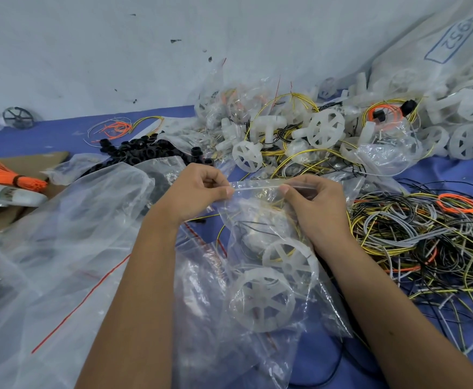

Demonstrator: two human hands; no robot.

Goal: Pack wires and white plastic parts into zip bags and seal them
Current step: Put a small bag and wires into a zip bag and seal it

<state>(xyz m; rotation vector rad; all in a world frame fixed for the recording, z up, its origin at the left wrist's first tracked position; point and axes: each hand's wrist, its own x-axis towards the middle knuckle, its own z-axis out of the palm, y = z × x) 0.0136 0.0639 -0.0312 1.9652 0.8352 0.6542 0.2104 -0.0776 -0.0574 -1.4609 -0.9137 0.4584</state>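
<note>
Both hands hold a clear zip bag by its top strip above the blue table. My left hand pinches the strip's left end; my right hand pinches it toward the right. Inside the bag lie two white spoked plastic wheels and some yellow and black wires. A tangle of loose wires in yellow, grey, black and orange spreads to the right. Loose white plastic parts and filled bags pile up behind the hands.
Large clear bags with a red line cover the left. A heap of black rings sits beyond them, an orange wire bundle and cardboard at far left. A big sack of white parts leans at the right by the wall.
</note>
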